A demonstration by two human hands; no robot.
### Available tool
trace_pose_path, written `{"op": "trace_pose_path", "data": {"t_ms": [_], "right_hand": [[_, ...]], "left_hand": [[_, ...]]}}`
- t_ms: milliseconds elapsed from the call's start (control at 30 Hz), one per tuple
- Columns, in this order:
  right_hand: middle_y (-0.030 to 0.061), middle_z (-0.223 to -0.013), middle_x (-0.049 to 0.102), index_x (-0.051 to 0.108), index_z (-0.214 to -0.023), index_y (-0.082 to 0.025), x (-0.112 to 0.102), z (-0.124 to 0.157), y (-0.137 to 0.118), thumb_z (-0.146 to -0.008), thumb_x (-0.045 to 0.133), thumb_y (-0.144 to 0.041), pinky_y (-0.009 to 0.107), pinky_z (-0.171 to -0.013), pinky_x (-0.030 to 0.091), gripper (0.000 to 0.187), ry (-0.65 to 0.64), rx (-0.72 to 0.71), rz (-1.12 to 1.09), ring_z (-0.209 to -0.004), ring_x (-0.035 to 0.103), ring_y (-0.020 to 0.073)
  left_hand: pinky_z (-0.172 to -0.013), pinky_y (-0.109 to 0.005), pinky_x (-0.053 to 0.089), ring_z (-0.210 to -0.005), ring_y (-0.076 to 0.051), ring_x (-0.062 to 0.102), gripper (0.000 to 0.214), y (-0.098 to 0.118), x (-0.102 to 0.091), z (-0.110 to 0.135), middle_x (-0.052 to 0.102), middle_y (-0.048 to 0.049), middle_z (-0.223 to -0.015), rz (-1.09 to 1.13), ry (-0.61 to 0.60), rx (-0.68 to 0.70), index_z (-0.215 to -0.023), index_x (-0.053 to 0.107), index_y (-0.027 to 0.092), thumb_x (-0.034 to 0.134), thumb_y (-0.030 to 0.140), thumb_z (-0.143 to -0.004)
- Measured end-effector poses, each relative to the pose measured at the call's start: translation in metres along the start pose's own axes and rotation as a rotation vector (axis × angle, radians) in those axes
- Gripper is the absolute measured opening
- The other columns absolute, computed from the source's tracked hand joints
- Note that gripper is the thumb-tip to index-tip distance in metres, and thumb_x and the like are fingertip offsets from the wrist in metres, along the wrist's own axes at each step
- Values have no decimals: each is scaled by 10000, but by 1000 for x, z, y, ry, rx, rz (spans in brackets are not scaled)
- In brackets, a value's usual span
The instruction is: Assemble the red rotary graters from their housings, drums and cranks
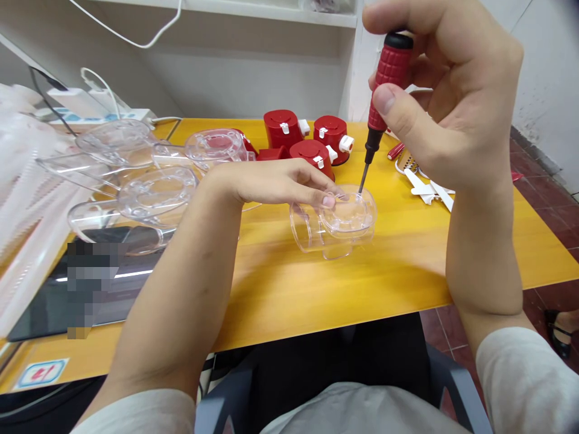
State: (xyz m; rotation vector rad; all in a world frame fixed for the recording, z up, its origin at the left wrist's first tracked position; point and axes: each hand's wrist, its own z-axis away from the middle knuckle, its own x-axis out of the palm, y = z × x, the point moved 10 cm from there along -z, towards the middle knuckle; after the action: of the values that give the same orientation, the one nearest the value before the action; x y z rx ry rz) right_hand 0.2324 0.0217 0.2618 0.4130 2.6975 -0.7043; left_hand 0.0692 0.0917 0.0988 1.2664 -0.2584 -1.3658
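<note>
The right hand point(447, 102) grips a red screwdriver point(384, 90) upright, its tip down on a clear plastic cup point(337, 226) lying on the yellow table point(362, 283). The left hand point(275, 181) rests fingers flat on the cup's rim, steadying it, with red caps point(312, 138) just behind

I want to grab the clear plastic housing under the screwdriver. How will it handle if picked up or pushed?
The clear plastic housing looks thin-walled, so probably light and stiff. Its glossy surface may slip across the table; the left hand steadies it. Its round barrel might let it roll.
</note>
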Motion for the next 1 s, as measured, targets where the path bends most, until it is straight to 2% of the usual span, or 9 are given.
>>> {"op": "trace_pose_path", "data": {"t_ms": [167,333,433,533,633,733,900,1000], "right_hand": [[-59,-1313,830,887,-1232,-422,0,-1,-2,-942,788,-419,335,-754,680,306,7,-59,-32,-984,729,199],[-44,-1401,825,872,-1307,-432,1,2,4,-959,711,-396,403,-888,731,385,-8,-46,4,-1134,785,263],[-16,-1405,811,866,-1332,-384,0,2,2,-979,750,-383,373,-826,698,372,-7,-73,-27,-1082,767,241],[2,-1382,809,869,-1334,-354,-1,2,0,-1032,776,-458,342,-787,685,333,-13,-105,-33,-1035,736,209],[1,-1386,812,864,-1350,-361,0,2,6,-1037,764,-475,356,-830,714,348,-20,-94,14,-1087,753,223],[-3,-1406,819,859,-1378,-371,-2,2,8,-986,740,-397,393,-896,722,410,4,-105,8,-1151,791,262],[-67,-1306,848,906,-1238,-456,-1,-2,2,-905,803,-354,362,-716,655,363,25,-95,-61,-953,737,215],[-65,-1248,839,914,-1207,-441,-1,-2,-1,-915,838,-353,327,-727,660,314,38,-80,-56,-933,715,178]], "left_hand": [[-1095,-382,655,-1271,-324,827,581,2,0,1,905,-62,-1348,-22,5,1,-1429,945,325,863,668,-968],[-1061,-369,654,-1246,-319,822,618,1,1,0,900,-81,-1345,4,-5,7,-1433,939,281,888,654,-942],[-1070,-371,657,-1234,-314,823,643,1,0,0,897,-78,-1339,0,-1,-3,-1453,929,269,872,657,-944],[-1084,-374,659,-1218,-307,827,658,0,0,0,896,-73,-1327,-17,2,-12,-1475,920,271,854,665,-952],[-1074,-367,659,-1230,-311,829,648,0,0,0,900,-73,-1315,-27,2,-3,-1467,925,280,853,669,-954],[-1077,-371,659,-1261,-321,829,603,1,-1,-1,903,-63,-1289,-31,1,19,-1428,944,302,852,674,-962],[-1081,-383,664,-1271,-323,832,565,-1,-2,-2,902,-37,-1289,-59,8,33,-1416,954,354,835,692,-979],[-1091,-387,666,-1292,-321,830,504,1,-7,-2,898,-13,-1271,-92,45,68,-1359,972,394,850,689,-970]]}}
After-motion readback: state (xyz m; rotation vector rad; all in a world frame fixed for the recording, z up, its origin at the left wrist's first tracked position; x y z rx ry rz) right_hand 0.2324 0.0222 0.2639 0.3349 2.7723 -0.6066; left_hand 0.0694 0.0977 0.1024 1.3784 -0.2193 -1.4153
